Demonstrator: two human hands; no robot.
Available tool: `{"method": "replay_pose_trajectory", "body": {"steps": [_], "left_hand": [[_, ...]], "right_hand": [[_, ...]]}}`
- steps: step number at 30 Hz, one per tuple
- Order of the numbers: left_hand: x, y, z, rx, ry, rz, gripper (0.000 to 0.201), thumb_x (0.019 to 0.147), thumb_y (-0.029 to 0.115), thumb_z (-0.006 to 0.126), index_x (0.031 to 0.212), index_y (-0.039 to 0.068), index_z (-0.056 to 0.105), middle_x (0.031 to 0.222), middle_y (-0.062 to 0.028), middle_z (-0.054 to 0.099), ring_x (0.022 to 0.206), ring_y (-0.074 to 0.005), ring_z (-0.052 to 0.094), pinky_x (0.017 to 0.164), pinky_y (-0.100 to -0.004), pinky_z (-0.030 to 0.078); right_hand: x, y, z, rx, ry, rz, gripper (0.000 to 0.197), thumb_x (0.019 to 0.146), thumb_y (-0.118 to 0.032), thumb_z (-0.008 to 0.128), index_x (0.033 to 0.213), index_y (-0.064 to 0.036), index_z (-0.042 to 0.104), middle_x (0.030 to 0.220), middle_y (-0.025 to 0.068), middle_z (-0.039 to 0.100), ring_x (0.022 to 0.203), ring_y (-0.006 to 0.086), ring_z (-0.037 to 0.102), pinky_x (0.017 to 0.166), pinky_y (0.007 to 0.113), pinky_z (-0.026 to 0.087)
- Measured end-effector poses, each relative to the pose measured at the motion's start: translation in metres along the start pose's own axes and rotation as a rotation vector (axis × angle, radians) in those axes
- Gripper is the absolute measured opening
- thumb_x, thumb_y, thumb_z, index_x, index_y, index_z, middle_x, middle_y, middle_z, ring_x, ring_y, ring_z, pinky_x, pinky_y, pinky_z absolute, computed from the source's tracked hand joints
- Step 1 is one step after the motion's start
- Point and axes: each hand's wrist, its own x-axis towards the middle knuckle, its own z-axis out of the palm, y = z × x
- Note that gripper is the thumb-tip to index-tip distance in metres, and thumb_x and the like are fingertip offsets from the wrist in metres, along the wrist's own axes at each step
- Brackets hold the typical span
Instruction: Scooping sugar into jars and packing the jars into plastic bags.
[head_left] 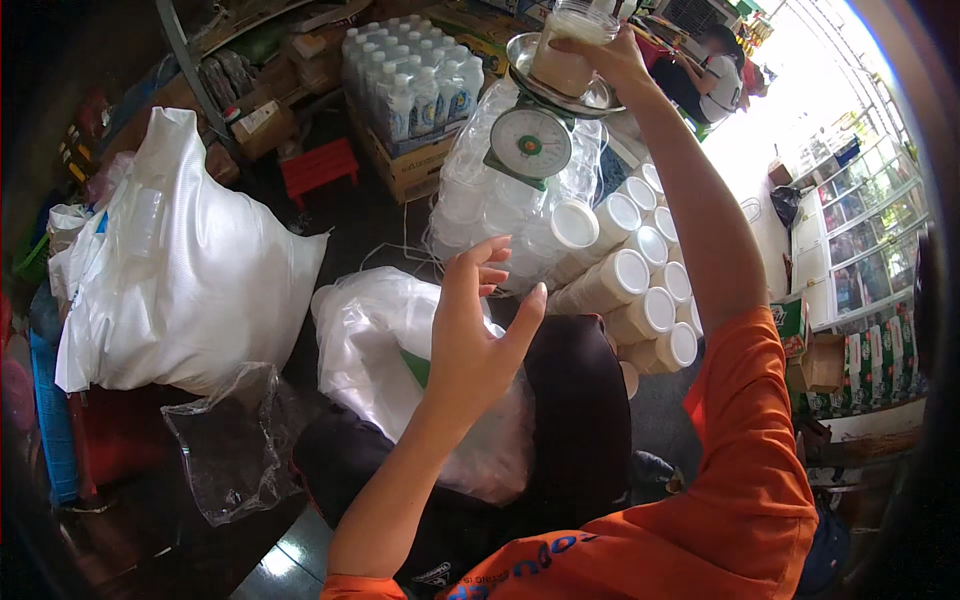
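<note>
While your right hand [612, 58] curls round a clear jar [560, 68] at the head view's upper centre, your left hand [478, 325] is spread mid-frame, fingers loosely bent | jar: at the metal pan [598, 100] of a dial scale [530, 145]; contact unclear | white-lidded containers [626, 272]: stacked right of centre | white plastic bag [365, 325]: lower centre

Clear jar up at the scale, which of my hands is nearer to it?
Right. Your right hand is on the jar, up at the scale; your left hand is well apart from it, lower in the picture, open and apparently empty.
</note>
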Motion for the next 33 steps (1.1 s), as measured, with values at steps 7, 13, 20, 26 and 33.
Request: {"method": "replay_pose_trajectory", "body": {"steps": [7, 13, 20, 26, 33], "left_hand": [[0.004, -0.001, 0.013, -0.04, -0.025, -0.021, 0.049, 0.096, 0.017, 0.076, 0.14, 0.003, 0.057, 0.133, -0.0124, 0.064, 0.114, -0.0212, 0.062, 0.104, -0.0371, 0.049], [-0.002, 0.0, 0.006, 0.013, -0.01, -0.048, 0.049, 0.097, 0.018, 0.076, 0.14, 0.003, 0.058, 0.132, -0.012, 0.064, 0.114, -0.0208, 0.063, 0.104, -0.037, 0.05], [-0.001, -0.011, 0.012, -0.014, 0.001, -0.045, 0.051, 0.094, 0.02, 0.077, 0.138, 0.003, 0.057, 0.129, -0.0134, 0.063, 0.11, -0.0231, 0.063, 0.101, -0.0395, 0.051], [0.002, -0.016, 0.013, 0.017, 0.001, -0.052, 0.048, 0.098, 0.021, 0.075, 0.14, 0.004, 0.058, 0.132, -0.0111, 0.063, 0.113, -0.0186, 0.062, 0.103, -0.0355, 0.05], [0.007, -0.028, 0.019, -0.002, -0.005, -0.089, 0.052, 0.095, 0.024, 0.077, 0.139, 0.003, 0.057, 0.131, -0.0157, 0.063, 0.112, -0.0251, 0.062, 0.101, -0.0397, 0.051]], "right_hand": [[-0.009, 0.009, -0.029, -0.114, -0.071, 0.095, 0.063, 0.082, -0.016, 0.092, 0.137, -0.0024, 0.064, 0.134, 0.0077, 0.067, 0.125, 0.0249, 0.064, 0.107, 0.038, 0.052], [-0.132, -0.014, -0.043, -0.805, 0.403, -0.189, 0.081, 0.079, -0.033, 0.096, 0.141, 0.003, 0.058, 0.142, 0.0172, 0.055, 0.128, 0.0263, 0.059, 0.107, 0.038, 0.05], [-0.286, 0.025, 0.007, -0.783, 0.13, 0.478, 0.11, 0.078, -0.048, 0.092, 0.159, -0.005, 0.031, 0.155, 0.0261, 0.038, 0.145, 0.0419, 0.039, 0.12, 0.053, 0.034], [-0.302, 0.057, 0.027, -0.837, 0.037, 0.516, 0.123, 0.069, -0.055, 0.096, 0.163, -0.0146, 0.027, 0.162, 0.027, 0.037, 0.151, 0.042, 0.037, 0.121, 0.056, 0.034], [-0.297, 0.05, 0.021, -0.721, 0.056, 0.469, 0.113, 0.073, -0.044, 0.094, 0.16, -0.0062, 0.033, 0.151, 0.026, 0.055, 0.14, 0.0431, 0.053, 0.118, 0.053, 0.035]]}}
